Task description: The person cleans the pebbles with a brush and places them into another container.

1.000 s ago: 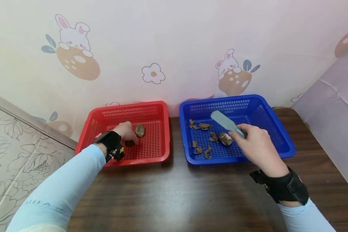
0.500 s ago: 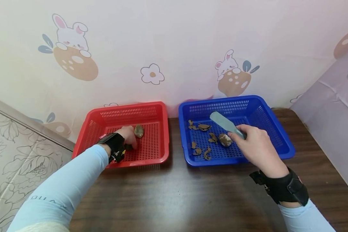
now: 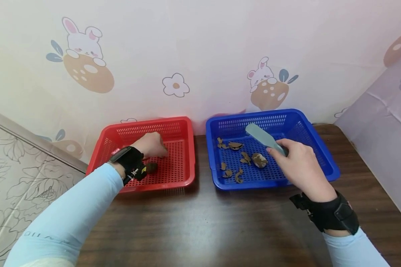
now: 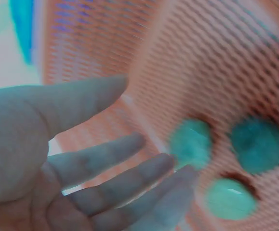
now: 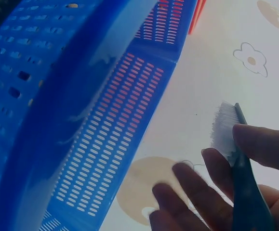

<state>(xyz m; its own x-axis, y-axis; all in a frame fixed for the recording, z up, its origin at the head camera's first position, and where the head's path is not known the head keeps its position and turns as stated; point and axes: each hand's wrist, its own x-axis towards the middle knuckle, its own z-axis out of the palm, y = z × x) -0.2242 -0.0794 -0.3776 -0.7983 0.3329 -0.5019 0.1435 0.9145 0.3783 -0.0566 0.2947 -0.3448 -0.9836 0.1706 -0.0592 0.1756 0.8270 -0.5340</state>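
Observation:
My left hand is over the red basket. In the left wrist view its fingers reach out, extended and apart, near several rounded lumps on the mesh floor, gripping none of them. Just behind that hand in the head view shows a dark brown egg-like lump. My right hand pinches a grey-green brush between thumb and fingers; white bristles show in the right wrist view. Below the brush, in the blue basket, lies an egg-shaped thing with patchy brown coating and pale areas.
Brown flakes are scattered in the left part of the blue basket. Both baskets stand on a dark wooden table, against a wall covered in rabbit print. A gap separates the two baskets.
My left hand has moved away from the dark lump, forward and right, now covering where another lump lay. My right hand has shifted the brush slightly right and up.

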